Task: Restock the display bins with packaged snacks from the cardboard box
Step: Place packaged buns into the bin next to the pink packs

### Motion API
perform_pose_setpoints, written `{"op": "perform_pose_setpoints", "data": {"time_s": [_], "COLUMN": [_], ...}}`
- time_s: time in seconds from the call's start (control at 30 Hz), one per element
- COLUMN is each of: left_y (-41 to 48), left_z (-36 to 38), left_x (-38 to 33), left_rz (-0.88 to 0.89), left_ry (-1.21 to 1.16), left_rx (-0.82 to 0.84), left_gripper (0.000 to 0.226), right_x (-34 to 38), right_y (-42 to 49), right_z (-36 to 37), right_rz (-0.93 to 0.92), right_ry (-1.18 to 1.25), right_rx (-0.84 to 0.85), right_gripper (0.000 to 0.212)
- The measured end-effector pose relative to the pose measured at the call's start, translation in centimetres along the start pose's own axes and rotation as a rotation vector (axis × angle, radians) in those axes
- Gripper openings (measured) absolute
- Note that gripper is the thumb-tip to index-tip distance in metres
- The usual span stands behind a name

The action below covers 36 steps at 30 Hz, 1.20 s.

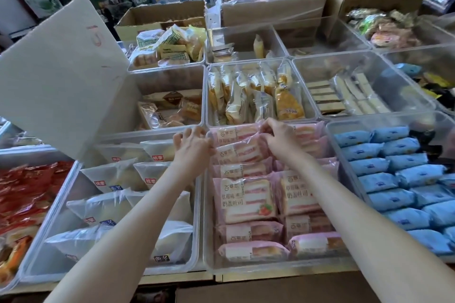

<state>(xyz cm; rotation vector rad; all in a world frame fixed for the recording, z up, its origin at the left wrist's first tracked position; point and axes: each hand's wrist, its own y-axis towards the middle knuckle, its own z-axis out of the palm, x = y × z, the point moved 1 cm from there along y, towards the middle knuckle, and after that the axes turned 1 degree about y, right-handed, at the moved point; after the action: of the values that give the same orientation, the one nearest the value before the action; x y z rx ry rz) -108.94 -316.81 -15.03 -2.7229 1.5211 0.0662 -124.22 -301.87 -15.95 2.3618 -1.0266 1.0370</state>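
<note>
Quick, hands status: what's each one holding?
Left hand: gripping the pink packets at their left edge.
Right hand: pinching the pink packets too.

One left hand (194,147), one right hand (278,138), roughly twelve clear bins (270,268), three cardboard boxes (270,11) at back

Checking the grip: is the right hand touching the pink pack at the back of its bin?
Touching. Head view: the right hand pinches the pink pack by its wrapper edge.

single head-worn view, looking forward and down, close over clear bins (204,204), wide-angle
</note>
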Motion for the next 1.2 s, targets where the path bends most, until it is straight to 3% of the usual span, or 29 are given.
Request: {"op": "perform_pose_setpoints", "data": {"time_s": [0.17,0.43,0.57,0.63,0.77,0.9,1.07,1.2], "left_y": [1.0,0.8,-0.2,-0.9,-2.3,-2.5,-2.7,-3.4], "left_z": [-0.8,0.9,0.1,-0.5,-1.1,-0.9,-0.7,-0.5], "left_x": [-0.4,-0.6,-0.4,-0.1,0.0,-0.8,-1.0,-0.6], "left_rz": [-0.138,-0.130,-0.153,-0.145,-0.044,-0.011,-0.043,-0.090], "left_ry": [-0.111,-0.069,-0.106,-0.132,-0.103,-0.014,-0.082,-0.138], "left_rx": [-0.272,-0.162,-0.242,-0.253,0.019,0.266,0.191,0.021], "left_gripper": [0.021,0.022,0.029,0.027,0.020,0.022,0.021,0.017], "right_x": [-0.9,-1.8,-1.7,-1.4,-1.0,-0.6,-0.7,-0.1], "right_y": [-0.2,-0.4,-1.8,-2.7,-3.8,-3.6,-3.6,-3.8], "right_z": [-0.1,0.0,-1.0,-1.3,-1.0,-0.8,-0.3,-0.5], "right_rz": [0.016,0.031,0.012,-0.010,-0.098,-0.040,0.015,-0.036], "right_ry": [0.013,-0.075,-0.166,-0.192,-0.371,-0.490,-0.599,-0.485], "right_rx": [-0.147,-0.029,-0.015,-0.013,0.105,0.184,0.256,0.060], "right_gripper": [0.011,0.004,0.025,0.025,0.013,0.026,0.026,0.018]}}
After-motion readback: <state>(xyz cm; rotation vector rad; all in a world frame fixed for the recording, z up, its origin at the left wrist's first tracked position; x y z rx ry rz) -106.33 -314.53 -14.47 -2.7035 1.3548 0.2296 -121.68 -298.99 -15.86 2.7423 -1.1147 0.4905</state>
